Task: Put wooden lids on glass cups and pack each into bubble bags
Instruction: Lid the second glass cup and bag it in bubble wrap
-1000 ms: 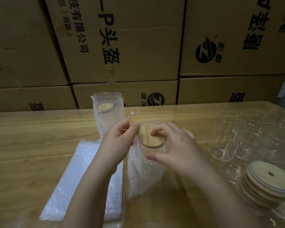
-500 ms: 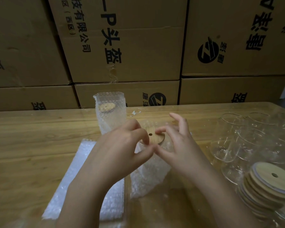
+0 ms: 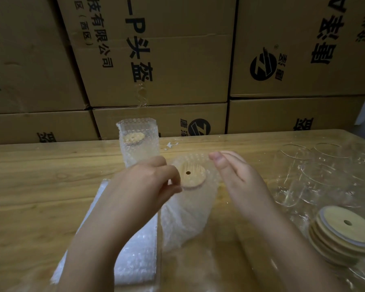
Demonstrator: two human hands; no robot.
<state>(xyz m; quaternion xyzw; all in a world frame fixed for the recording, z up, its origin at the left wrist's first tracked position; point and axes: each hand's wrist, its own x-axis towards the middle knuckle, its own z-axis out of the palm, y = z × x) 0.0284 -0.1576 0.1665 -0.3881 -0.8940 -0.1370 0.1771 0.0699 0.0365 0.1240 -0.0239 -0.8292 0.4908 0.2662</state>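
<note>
My right grip (image 3: 240, 182) has come off the lid (image 3: 193, 175), now wide beside it. Left grip (image 3: 150, 182) pinches the bag (image 3: 183, 228) rim. Lidded cup (image 3: 198, 199) sits bagged mid-table (image 3: 40, 186), looks packed.

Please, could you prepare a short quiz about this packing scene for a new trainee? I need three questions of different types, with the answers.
1. True or false: the wooden lid inside the nearer bubble bag has a small hole in it.
2. Where is the stack of spare lids? A) on the floor B) at the right, beside the empty glass cups C) on a chair
3. Fill in: the left hand pinches the nearer bubble bag at its top, while the right hand is ____ and holds nothing.

Key: 1 true; 2 B; 3 open.
</note>
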